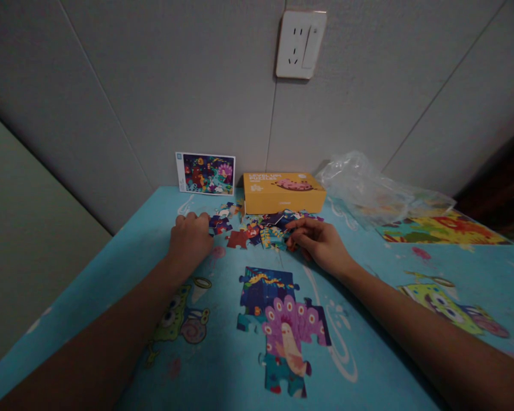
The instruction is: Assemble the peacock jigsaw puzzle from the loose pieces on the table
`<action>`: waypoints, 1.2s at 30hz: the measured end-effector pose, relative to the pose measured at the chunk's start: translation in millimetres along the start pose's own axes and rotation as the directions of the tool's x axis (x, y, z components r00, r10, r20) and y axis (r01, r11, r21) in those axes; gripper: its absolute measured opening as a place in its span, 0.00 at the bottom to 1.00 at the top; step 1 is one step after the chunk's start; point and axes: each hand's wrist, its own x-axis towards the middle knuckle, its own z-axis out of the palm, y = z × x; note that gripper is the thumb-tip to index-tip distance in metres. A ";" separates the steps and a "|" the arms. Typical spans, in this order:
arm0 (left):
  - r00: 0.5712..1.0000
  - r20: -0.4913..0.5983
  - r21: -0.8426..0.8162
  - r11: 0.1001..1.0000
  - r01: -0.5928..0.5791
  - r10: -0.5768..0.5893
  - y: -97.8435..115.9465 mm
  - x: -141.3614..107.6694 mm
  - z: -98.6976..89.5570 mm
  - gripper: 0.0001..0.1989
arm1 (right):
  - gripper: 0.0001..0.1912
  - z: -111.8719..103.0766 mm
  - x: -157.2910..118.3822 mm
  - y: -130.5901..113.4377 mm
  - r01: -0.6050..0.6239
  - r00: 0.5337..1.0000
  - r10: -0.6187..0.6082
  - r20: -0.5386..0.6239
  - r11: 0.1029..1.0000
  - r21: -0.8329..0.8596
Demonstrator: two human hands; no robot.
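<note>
Cardboard box (284, 193) — crinkled clear plastic bag (368, 185).

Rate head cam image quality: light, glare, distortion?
Head view: dim, light falling off toward the corners; wide-angle bend in the wall seams; soft glare on the plastic bag; loose pieces between left hand and right hand slightly soft; assembled puzzle sharp.

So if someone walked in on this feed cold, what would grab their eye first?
Probably the joined patch of jigsaw with a pink peacock, lying near the middle of the blue cartoon-printed tablecloth. Behind it, the left hand and right hand rest at either end of a heap of loose colourful puzzle pieces, in front of a yellow cardboard box by the wall.
</note>
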 end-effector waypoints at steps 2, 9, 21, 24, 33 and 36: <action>1.000 -0.004 -0.007 1.000 0.000 0.000 -0.3 -0.1 -0.1 0.20 | 0.16 -0.8 0.1 -0.1 0.005 1.000 -0.005 -0.005 1.000 0.003; 0.996 -0.081 -0.082 0.996 -0.032 0.025 -0.4 4.0 4.4 0.20 | 0.14 -2.4 0.9 1.4 0.026 0.999 -0.026 -0.028 1.000 0.008; 0.996 -0.078 -0.173 0.985 0.026 -0.040 5.7 8.8 12.9 0.22 | 0.14 -2.6 1.7 4.0 0.038 0.998 -0.037 -0.051 0.999 0.024; 0.996 -0.082 -0.165 0.986 0.025 -0.039 4.5 9.6 12.2 0.22 | 0.13 -3.0 1.4 4.0 0.042 0.998 -0.041 -0.051 0.999 0.019; 0.998 -0.053 -0.144 0.989 -0.031 0.024 4.4 10.2 4.6 0.23 | 0.12 -3.8 2.4 4.7 0.028 0.999 -0.027 -0.045 1.000 0.003; 0.997 -0.072 -0.146 0.989 -0.021 0.011 3.1 9.2 5.6 0.24 | 0.13 -3.8 2.6 5.6 0.020 0.999 -0.020 -0.046 1.000 0.003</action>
